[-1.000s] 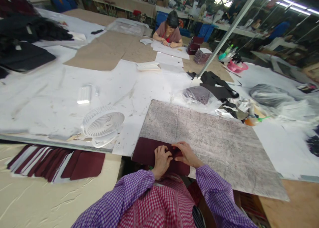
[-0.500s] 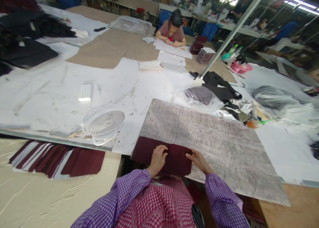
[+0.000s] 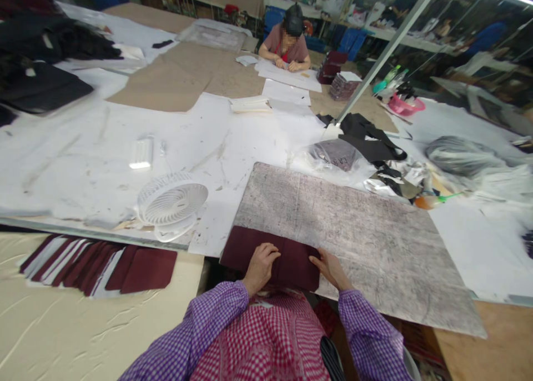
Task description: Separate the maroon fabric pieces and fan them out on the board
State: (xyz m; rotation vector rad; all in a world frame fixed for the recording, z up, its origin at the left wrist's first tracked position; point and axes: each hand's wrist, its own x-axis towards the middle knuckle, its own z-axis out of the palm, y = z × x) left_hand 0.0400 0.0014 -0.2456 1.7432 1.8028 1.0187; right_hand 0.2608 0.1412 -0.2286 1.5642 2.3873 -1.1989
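A dark maroon folded panel, perhaps leather or fabric, lies along the near edge of a grey, speckled board. A crease runs across its middle. On top of it, just left of the crease, rests my left hand, fingers slightly bent and side by side, thumb beside them. My right hand pinches the panel's right edge between thumb and fingers. The fingers' undersides are hidden. Lower left, a fanned row of maroon pieces with pale sheets between lies on a cream surface.
A white fan stands left of the board, with a white box-like device behind it. A metal pole rises beyond plastic bags and black scraps. A co-worker sits across the table near stacked pieces.
The panel lies flatter around its middle crease, and my left fingers have settled slightly. My right hand stays at the right edge. The view has shifted a little.
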